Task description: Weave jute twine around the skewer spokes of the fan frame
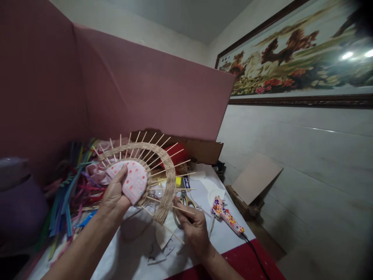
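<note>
The left hand (115, 194) is reaching up from the lower left with the forearm slanting across the table, and it is gripping a woven half-circle (164, 175) by its middle. The thumb is pressing on the pink dotted cloth pad (136, 181) at the centre, with the other fingers hidden behind it. The half-circle is being held tilted above the table, its twine band arching around the pad and its thin wooden sticks (171, 149) fanning outward.

The right hand (194, 227) is coming in from the lower right, knuckles up and fingers curled, pinching the outer end of one stick (182, 209) at the lower edge of the band.

Scissors (186, 199) and a flower-patterned glue gun (227, 216) are lying on the white table cover (131, 249) just beyond the right hand. Coloured strips (68, 194) are piling up at the left, before a pink board (145, 89).
</note>
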Demonstrator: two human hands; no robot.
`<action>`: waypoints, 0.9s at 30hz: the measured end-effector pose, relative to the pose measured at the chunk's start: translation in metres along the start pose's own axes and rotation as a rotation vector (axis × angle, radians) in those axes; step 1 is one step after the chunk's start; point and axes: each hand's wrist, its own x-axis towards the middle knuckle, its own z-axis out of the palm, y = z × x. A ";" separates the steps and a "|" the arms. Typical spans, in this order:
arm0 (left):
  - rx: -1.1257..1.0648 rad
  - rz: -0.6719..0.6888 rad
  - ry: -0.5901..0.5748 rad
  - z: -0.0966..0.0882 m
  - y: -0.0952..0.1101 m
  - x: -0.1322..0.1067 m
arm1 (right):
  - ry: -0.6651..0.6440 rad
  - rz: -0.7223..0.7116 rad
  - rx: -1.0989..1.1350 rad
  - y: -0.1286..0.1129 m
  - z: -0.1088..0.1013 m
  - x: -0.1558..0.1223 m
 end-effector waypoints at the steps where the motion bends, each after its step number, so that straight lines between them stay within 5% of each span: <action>1: -0.001 0.041 -0.022 -0.001 0.001 0.001 | -0.003 -0.042 -0.039 0.000 0.000 -0.001; 16: -0.024 0.370 -0.005 -0.005 0.014 -0.002 | -0.120 -0.357 -0.408 -0.006 -0.002 -0.011; 27: -0.113 0.490 0.052 0.026 0.006 -0.003 | -0.068 -0.491 -0.593 -0.001 -0.003 -0.012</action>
